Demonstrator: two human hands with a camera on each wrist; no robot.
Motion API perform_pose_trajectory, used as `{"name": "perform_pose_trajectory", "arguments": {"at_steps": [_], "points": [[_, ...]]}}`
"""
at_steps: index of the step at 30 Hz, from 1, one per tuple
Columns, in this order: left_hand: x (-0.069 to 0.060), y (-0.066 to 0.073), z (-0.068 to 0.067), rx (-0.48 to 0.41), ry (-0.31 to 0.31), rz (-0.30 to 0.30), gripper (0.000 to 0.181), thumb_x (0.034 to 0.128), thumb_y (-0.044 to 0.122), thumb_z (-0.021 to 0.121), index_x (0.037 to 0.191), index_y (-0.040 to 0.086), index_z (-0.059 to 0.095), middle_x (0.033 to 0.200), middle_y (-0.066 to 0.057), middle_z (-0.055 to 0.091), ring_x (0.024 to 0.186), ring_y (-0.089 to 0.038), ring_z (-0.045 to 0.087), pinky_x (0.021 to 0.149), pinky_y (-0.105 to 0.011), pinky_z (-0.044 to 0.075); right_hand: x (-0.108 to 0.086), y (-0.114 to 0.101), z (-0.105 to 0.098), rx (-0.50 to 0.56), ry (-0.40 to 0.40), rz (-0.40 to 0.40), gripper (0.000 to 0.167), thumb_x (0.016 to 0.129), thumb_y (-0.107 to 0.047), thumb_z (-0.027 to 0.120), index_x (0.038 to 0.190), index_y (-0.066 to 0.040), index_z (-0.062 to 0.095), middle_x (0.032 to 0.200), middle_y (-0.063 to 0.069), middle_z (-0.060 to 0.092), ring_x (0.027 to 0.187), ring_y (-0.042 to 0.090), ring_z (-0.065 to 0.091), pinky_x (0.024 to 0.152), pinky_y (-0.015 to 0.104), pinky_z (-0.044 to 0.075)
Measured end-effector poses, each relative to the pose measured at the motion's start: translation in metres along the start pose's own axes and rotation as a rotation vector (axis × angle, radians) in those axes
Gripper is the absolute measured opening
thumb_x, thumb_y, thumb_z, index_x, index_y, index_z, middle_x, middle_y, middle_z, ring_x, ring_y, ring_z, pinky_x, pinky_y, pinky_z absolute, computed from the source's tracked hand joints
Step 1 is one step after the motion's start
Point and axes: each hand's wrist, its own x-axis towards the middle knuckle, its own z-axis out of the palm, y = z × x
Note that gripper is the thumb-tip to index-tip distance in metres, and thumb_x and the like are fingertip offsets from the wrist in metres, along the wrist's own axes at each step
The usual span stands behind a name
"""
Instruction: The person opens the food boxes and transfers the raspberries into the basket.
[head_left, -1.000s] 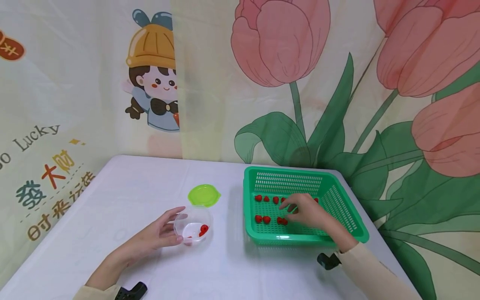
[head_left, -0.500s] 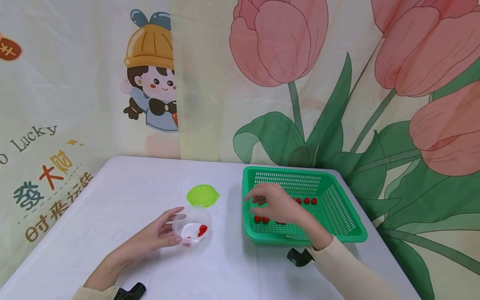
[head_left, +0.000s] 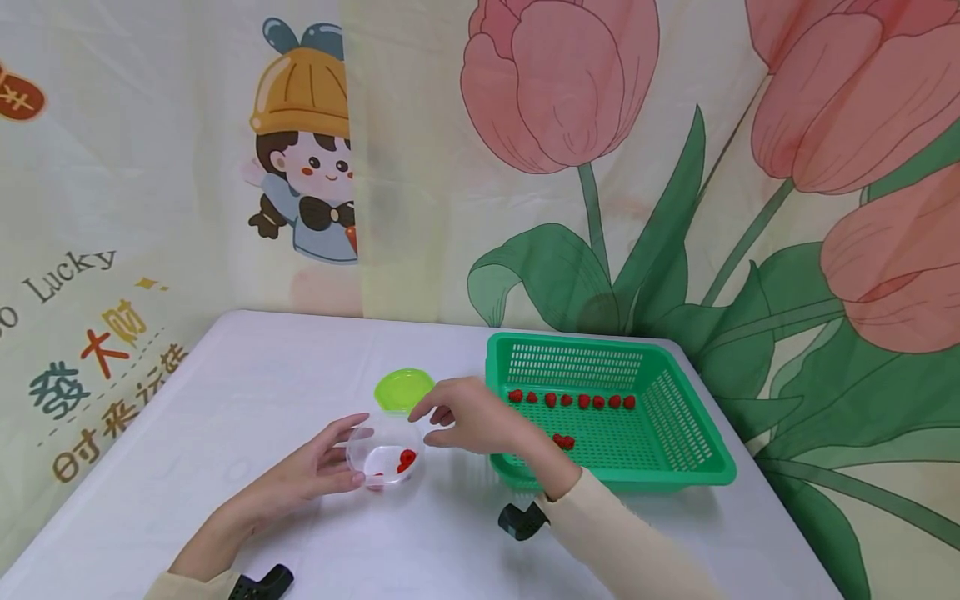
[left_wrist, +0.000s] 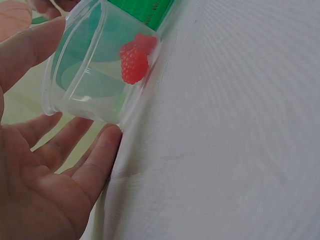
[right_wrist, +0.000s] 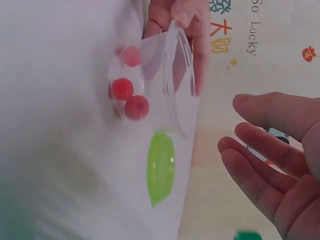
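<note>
In the head view my left hand (head_left: 311, 467) holds a clear plastic cup (head_left: 363, 446) on the table, thumb and fingers on opposite sides of it. Red raspberries (left_wrist: 135, 66) lie at the bottom of the cup; three show through its wall in the right wrist view. My right hand (head_left: 480, 421) hovers just right of the cup, fingers loosely bent. Nothing shows between its thumb and fingers (right_wrist: 265, 145) in the right wrist view. A green plastic basket (head_left: 686, 400) bears a back row of raspberries (head_left: 583, 401) and a pair of raspberries (head_left: 564, 442) nearer the front.
A lime-green lid (head_left: 401, 387) lies behind the cup on the white-covered table (head_left: 300, 358). The right forearm passes over the basket's front left corner and hides part of it. A printed cloth backdrop (head_left: 420, 167) hangs behind the table.
My right hand has moved left from above the basket, over its left rim, to beside the cup. My left hand and the cup have stayed in place.
</note>
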Motion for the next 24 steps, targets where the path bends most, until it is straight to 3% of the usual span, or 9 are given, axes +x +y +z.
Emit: {"name": "perform_pose_trajectory", "arguments": {"at_steps": [9, 16, 24], "points": [[0.000, -0.002, 0.000, -0.051, -0.032, 0.037, 0.089, 0.0996, 0.021, 0.076, 0.169, 0.021, 0.021, 0.170, -0.017, 0.029, 0.145, -0.040, 0.051, 0.100, -0.018, 0.047, 0.028, -0.005, 0.028, -0.020, -0.083, 0.053, 0.028, 0.091, -0.009, 0.085, 0.119, -0.012, 0.081, 0.112, -0.002, 0.076, 0.097, 0.011, 0.072, 0.081, 0.012, 0.053], [0.001, -0.001, 0.000, -0.042, -0.028, 0.031, 0.088, 0.0999, 0.020, 0.076, 0.169, 0.022, 0.021, 0.167, -0.017, 0.032, 0.146, -0.040, 0.049, 0.099, -0.017, 0.046, 0.042, -0.003, 0.045, -0.041, -0.167, 0.037, 0.030, 0.091, -0.009, 0.085, 0.120, -0.013, 0.081, 0.110, -0.005, 0.078, 0.089, 0.000, 0.067, 0.079, 0.010, 0.052], [0.000, 0.000, -0.001, -0.043, -0.034, 0.027, 0.087, 0.1004, 0.020, 0.075, 0.169, 0.024, 0.021, 0.166, -0.015, 0.032, 0.146, -0.039, 0.049, 0.100, -0.018, 0.046, 0.052, -0.002, 0.056, -0.074, -0.242, 0.034, 0.029, 0.092, -0.008, 0.083, 0.120, -0.014, 0.081, 0.103, -0.006, 0.076, 0.086, -0.002, 0.065, 0.077, 0.010, 0.052]]}}
